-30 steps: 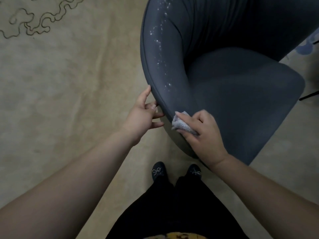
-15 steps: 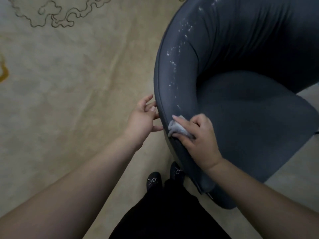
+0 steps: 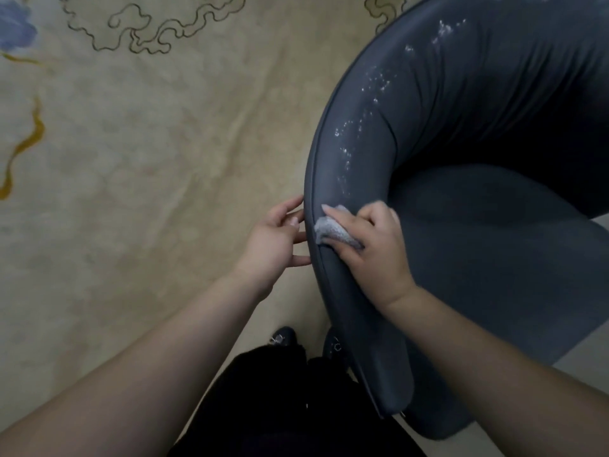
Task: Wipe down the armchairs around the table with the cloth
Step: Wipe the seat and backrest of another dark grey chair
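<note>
soft grey cloth (image 3: 333, 230), limp and best kept bunched under the fingers, is pressed by the closed right hand (image 3: 372, 245) onto the dark armchair (image 3: 494, 258) rim below white specks (image 3: 362, 127), open left hand (image 3: 273, 245) empty outside.

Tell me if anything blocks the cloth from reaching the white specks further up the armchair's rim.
Nothing visible does. The right hand presses the crumpled grey cloth on the dark blue-grey armchair's rim; the white specks run along bare upholstery just beyond it. The left hand rests on the rim's outer side, off that path.
</note>
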